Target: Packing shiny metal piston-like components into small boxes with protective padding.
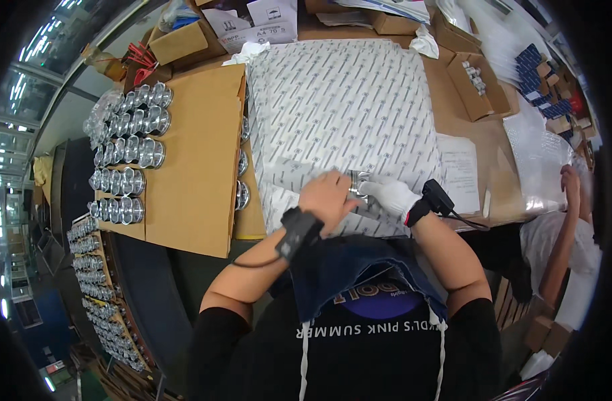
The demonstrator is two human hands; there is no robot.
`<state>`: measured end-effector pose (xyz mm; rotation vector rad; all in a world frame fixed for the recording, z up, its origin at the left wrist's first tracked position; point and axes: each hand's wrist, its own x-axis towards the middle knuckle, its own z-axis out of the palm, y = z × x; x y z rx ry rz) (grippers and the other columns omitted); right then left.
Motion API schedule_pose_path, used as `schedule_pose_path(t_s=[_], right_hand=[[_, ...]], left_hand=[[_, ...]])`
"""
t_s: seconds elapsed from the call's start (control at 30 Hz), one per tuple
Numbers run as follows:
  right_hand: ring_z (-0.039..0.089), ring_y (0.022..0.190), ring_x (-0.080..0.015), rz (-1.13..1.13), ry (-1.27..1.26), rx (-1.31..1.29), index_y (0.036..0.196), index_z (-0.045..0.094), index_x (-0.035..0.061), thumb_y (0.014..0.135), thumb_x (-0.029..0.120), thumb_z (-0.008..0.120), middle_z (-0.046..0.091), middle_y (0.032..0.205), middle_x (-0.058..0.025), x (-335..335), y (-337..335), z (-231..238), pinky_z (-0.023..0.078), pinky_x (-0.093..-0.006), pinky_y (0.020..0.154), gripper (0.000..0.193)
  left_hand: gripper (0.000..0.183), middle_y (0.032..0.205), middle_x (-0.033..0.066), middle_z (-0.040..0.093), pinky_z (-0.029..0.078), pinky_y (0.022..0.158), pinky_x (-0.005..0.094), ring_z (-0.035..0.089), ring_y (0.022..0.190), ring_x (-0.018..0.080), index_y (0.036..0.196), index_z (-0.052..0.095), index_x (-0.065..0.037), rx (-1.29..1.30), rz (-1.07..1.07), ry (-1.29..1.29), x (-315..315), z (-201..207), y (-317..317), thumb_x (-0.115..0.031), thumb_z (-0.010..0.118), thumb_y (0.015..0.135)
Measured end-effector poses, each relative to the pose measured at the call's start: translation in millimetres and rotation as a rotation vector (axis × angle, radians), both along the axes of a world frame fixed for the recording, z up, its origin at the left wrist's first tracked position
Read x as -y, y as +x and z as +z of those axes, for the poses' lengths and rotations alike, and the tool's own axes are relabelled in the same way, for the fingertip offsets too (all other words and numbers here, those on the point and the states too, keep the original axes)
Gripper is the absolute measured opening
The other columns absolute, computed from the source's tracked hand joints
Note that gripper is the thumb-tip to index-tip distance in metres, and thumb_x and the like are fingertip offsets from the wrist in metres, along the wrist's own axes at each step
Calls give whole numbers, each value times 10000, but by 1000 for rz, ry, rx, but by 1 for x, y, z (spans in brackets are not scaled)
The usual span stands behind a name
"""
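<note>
A shiny metal cylindrical part (358, 185) lies between my hands at the near edge of a stack of patterned wrapping paper (346, 100). Bare and slightly blurred, my left hand (326, 199) curls over the part's left side, its thumb toward me. A loose flap of the paper (289, 175) reaches out beyond those fingers. From the right, my right hand (390, 196), in a white glove, closes on the other side of the part. Its fingertips are partly hidden.
Rows of shiny metal parts (125, 154) stand left beside a large cardboard sheet (192, 160). More parts fill a rack (95, 267) lower left. An open box (476, 87) holds small pieces. Another person's arm (563, 240) is at far right.
</note>
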<state>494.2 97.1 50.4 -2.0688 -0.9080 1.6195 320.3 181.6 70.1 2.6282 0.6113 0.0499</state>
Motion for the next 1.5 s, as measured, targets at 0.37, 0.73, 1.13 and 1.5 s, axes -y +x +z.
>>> schedule_pose_path(t_s=[0.37,0.73,1.13,1.5], right_hand=[[591,708,-330,864,469,800,742,572,68,649,172,622,580,706,-121,-21,34,20,463,-418,615,148],[614,705,-332,270,884,860,1294,412,126,681,197,635,609,712,-134,-9,-3,43,486,-381,738,657],[623,777,-315,366,296,290,1189,469,60,588,307,747,630,817,-174,-46,37,7,494,-340,658,706],[606,678,-332,385,324,521,1055,506,37,560,363,731,590,712,-150,-28,29,32,480,-397,596,634]], left_hand=[[610,1179,169,489,436,812,328,550,895,263,1306,367,-65,331,251,-789,-32,-63,36,-300,627,807],[574,1041,258,572,419,862,364,562,962,333,1085,559,5,5,483,-692,-77,-82,72,-498,494,815],[893,1183,201,435,403,870,484,493,989,401,1313,325,-69,82,-174,110,-37,-37,35,-322,764,577],[950,1112,249,492,420,873,395,503,1023,384,1232,354,15,-90,-290,212,-37,-30,51,-371,820,500]])
